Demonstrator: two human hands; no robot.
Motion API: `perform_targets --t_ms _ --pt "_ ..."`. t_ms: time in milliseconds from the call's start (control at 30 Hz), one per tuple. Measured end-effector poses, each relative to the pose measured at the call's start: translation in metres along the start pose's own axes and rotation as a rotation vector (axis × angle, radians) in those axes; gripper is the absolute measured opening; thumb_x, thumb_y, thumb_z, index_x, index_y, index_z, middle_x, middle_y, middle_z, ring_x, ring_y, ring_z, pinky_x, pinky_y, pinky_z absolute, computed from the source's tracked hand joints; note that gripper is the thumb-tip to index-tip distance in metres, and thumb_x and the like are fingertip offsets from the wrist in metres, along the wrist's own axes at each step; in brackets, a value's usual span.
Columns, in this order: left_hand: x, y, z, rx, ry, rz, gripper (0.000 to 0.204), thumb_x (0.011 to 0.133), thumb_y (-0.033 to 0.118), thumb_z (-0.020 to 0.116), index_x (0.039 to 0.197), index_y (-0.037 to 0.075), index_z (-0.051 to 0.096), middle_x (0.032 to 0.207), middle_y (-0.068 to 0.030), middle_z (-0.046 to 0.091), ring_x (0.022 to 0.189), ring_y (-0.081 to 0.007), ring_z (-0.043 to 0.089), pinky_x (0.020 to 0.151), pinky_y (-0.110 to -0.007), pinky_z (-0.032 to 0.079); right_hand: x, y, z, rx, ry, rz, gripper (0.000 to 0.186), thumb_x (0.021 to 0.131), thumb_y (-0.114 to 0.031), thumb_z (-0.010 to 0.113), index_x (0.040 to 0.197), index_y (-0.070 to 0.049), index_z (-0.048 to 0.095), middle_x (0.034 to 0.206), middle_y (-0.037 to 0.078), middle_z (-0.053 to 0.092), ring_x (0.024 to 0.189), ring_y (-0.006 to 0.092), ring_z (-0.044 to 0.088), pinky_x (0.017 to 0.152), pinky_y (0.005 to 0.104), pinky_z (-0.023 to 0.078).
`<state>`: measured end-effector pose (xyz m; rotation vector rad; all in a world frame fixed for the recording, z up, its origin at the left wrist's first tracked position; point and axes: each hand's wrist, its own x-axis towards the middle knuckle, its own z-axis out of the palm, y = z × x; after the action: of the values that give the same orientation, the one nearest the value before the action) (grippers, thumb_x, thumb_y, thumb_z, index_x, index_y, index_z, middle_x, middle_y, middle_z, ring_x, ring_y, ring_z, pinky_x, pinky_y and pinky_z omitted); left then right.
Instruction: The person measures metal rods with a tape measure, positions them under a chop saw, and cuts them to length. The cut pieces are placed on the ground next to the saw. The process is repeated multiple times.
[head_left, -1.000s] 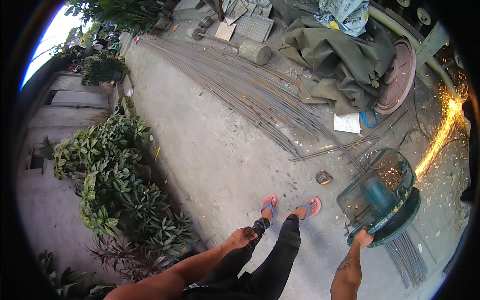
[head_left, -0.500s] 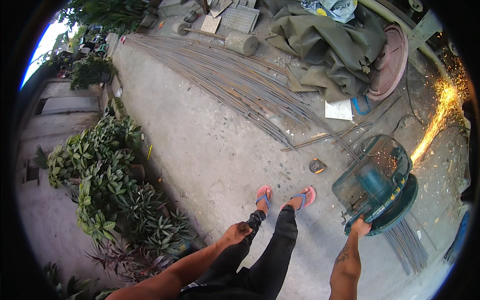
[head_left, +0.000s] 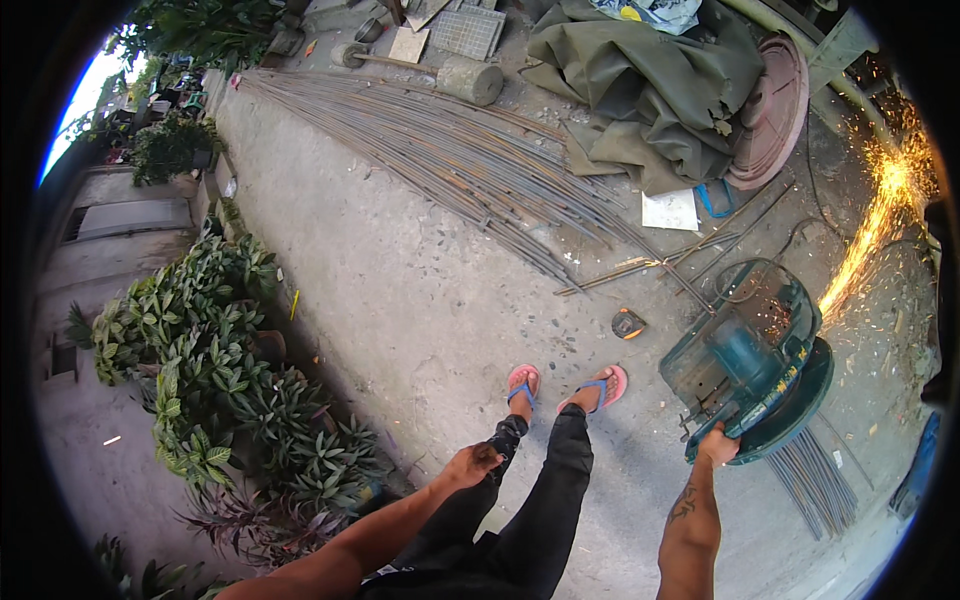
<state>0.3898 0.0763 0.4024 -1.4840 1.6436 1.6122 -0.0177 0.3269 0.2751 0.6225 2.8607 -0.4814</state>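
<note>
Two bare hands on this one, and only one is clearly on the tool: the right hand [head_left: 717, 443] has its grip clenched on the near end of a dark green chop saw [head_left: 745, 360], which sits on the concrete off to the person's right. The left hand [head_left: 472, 466] hangs over the left leg, fingers curled and dark with grime, and I honestly can't tell whether that grip has anything in it. Black trousers [head_left: 540, 510] fill the bottom middle. A bunch of cut-looking rebar [head_left: 815, 485] pokes out beside the saw's near side, lying roughly side by side. Footwear is pink flip-flops [head_left: 617, 382] with blue straps, toes bare, planted to the left of the saw. Just past the toes there's an orange-and-black tape measure [head_left: 627, 323] on the ground, near the saw but not touching it. A fat stream of sparks [head_left: 860, 255] shoots off the saw's far right side and bursts bright near the edge of the view. Over on the left, a row of leafy plants [head_left: 290, 400] runs along a wall. Further out, a few loose rods cross near a white square panel [head_left: 669, 210], and a big fan of long rebar [head_left: 430, 165] narrows away toward the upper left. Behind that, a crumpled olive tarp [head_left: 650, 95] is heaped against a round reddish lid [head_left: 780, 115], with a concrete-ended barbell [head_left: 470, 84] lying to its left.
</note>
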Motion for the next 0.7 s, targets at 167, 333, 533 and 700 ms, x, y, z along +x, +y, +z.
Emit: perform_targets --t_ms 167,333,533,700 --pt "-0.003 0.022 -0.001 -0.184 -0.039 -0.036 0.018 0.084 0.018 0.065 0.083 0.004 0.054 0.072 -0.0007 0.056 0.069 -0.0073 0.052 0.064 -0.024 0.042 -0.001 0.000 0.001 0.025 0.022 -0.072 0.044 0.066 -0.029 0.059 0.090 0.008 0.062 0.087 0.028 0.062 0.080 0.0435 0.059 0.073 0.0494 0.046" --pt "-0.005 0.028 -0.005 0.084 -0.024 0.052 0.027 0.085 0.030 0.062 0.084 0.003 0.055 0.073 -0.0046 0.059 0.069 -0.0139 0.056 0.066 -0.028 0.044 0.001 0.002 0.003 -0.017 0.022 -0.079 0.043 0.067 -0.028 0.059 0.090 0.008 0.062 0.087 0.028 0.062 0.078 0.0434 0.059 0.071 0.0489 0.046" --pt "-0.008 0.024 -0.004 -0.009 -0.015 -0.007 0.030 0.084 0.033 0.063 0.084 0.003 0.055 0.074 -0.0051 0.058 0.070 -0.0156 0.056 0.066 -0.028 0.043 0.001 0.004 0.005 0.021 0.008 -0.049 0.043 0.066 -0.028 0.060 0.089 0.009 0.062 0.086 0.028 0.062 0.078 0.0429 0.059 0.071 0.0484 0.046" --pt "-0.006 0.005 -0.002 -0.137 -0.033 -0.058 0.016 0.084 0.017 0.065 0.086 0.004 0.057 0.075 -0.0003 0.059 0.072 -0.0087 0.054 0.067 -0.025 0.043 0.003 0.007 0.006 -0.011 0.014 -0.059 0.045 0.066 -0.030 0.059 0.089 0.009 0.062 0.086 0.029 0.062 0.079 0.0436 0.059 0.072 0.0490 0.046"
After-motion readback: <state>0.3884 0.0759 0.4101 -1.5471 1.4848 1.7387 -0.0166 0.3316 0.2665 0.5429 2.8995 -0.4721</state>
